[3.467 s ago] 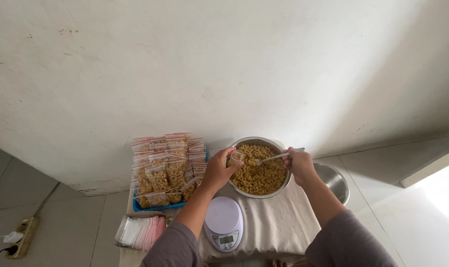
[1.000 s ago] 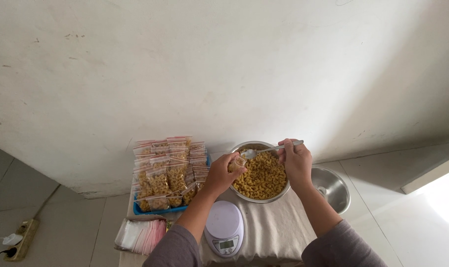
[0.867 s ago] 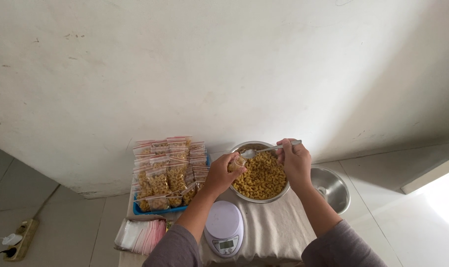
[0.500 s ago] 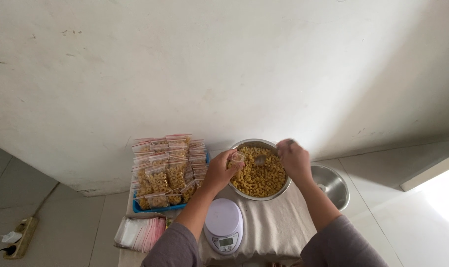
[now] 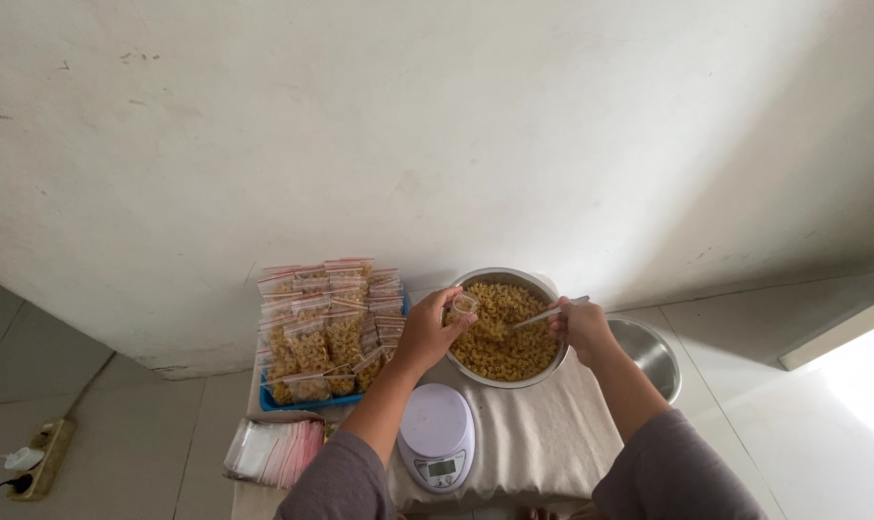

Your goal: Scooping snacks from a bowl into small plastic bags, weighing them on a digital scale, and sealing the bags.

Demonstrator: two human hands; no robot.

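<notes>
Holding a small clear bag (image 5: 463,305) over the left rim of a steel bowl (image 5: 553,362) of yellow pasta curls, the left hand (image 5: 423,333) pinches the bag so its mouth gapes upward, where spills would likely drop back into the bowl. Across the bowl, the right hand (image 5: 581,327) is closed around the handle of a spoon (image 5: 538,316), whose tip dips into the pasta. Nearer, on the cloth-covered tabletop (image 5: 538,445), sits a white kitchen scale (image 5: 436,435). Left of the bowl, a blue tray (image 5: 312,402) carries rows of filled bags (image 5: 323,327), with a stack of empty bags (image 5: 273,452) near it. An empty steel bowl (image 5: 651,352) lies right.
</notes>
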